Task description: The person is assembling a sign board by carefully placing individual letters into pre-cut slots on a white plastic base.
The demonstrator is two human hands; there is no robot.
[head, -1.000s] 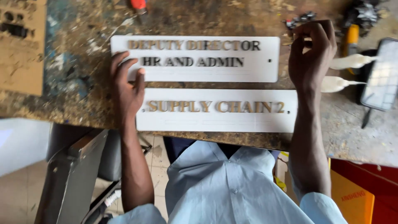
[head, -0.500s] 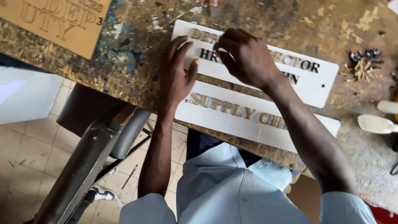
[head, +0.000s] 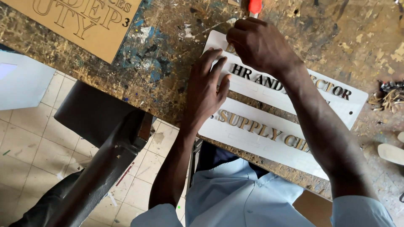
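A: Nearest, what lies at the bench's front edge?

B: A long white rectangular sign plate with raised gold letters [head: 256, 136], lying flat along the front edge of the paint-spattered wooden workbench [head: 160, 63]. The left hand [head: 206, 90] rests on it, palm down and fingers spread, holding nothing; its fingertips reach onto the plate behind.

A: And that one?

B: A second white rectangular sign plate with darker raised letters [head: 336, 101], just beyond the first and parallel to it, a narrow strip of bench between them. Both run slantwise across the view.

A: The other hand?

B: The right hand [head: 259, 44] is curled, knuckles up, over the far plate's left end. Its fingertips are hidden beneath it, so whether it grips anything cannot be told. The right forearm crosses both plates and covers part of each row of letters.

A: Farther off?

B: A red tool handle [head: 254, 6] just behind the knuckles; a tan board cut with letter outlines [head: 80, 21] at far left; a cluster of small metal scraps [head: 387, 97] at the right edge.
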